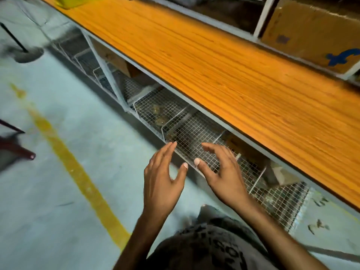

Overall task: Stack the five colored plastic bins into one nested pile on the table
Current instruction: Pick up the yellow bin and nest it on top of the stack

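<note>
Only one bin shows: a corner of a yellow plastic bin at the top left, standing on the far end of the orange wooden table. My left hand and my right hand hover side by side in front of the table's near edge, over the wire-mesh shelf below it. Both hands are empty with the fingers spread. The other bins are out of view.
Wire-mesh baskets run under the table along a grey metal frame. A cardboard box sits on a shelf behind the table. A yellow line crosses the grey floor. Dark chair legs stand at the left.
</note>
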`<action>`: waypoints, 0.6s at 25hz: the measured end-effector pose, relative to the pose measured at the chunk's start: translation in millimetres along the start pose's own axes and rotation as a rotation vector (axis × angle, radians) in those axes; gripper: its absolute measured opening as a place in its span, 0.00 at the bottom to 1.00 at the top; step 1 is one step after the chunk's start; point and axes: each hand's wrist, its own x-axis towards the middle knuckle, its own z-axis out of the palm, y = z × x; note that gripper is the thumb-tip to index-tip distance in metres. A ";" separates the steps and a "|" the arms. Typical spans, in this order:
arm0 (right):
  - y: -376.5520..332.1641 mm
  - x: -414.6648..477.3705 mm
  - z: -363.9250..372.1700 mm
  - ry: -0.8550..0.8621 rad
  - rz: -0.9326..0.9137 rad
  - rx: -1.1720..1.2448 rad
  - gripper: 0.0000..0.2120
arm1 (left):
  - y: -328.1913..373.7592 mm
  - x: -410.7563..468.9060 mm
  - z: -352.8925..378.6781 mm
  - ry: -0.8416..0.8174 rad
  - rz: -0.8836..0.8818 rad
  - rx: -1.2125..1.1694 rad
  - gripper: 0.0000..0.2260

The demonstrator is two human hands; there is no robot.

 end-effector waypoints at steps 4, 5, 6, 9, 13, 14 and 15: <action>-15.7 67.2 60.7 -0.102 0.141 0.285 0.20 | -50.1 52.9 -25.7 0.057 -0.247 -0.261 0.21; -20.6 92.9 74.9 -0.127 0.149 0.322 0.20 | -62.5 75.6 -34.8 0.066 -0.288 -0.311 0.19; -25.8 118.8 86.5 -0.138 0.137 0.336 0.20 | -72.5 98.9 -43.8 0.073 -0.320 -0.351 0.18; -45.8 209.3 117.0 -0.146 0.094 0.369 0.20 | -100.3 176.8 -71.4 0.116 -0.335 -0.376 0.17; -89.7 325.1 153.5 -0.190 0.066 0.384 0.25 | -125.2 276.8 -116.0 0.197 -0.322 -0.360 0.17; -100.0 348.6 163.0 -0.201 0.056 0.385 0.25 | -131.9 298.0 -126.4 0.203 -0.320 -0.352 0.16; -112.3 372.8 174.6 -0.218 0.042 0.387 0.23 | -140.6 320.4 -138.2 0.214 -0.328 -0.344 0.15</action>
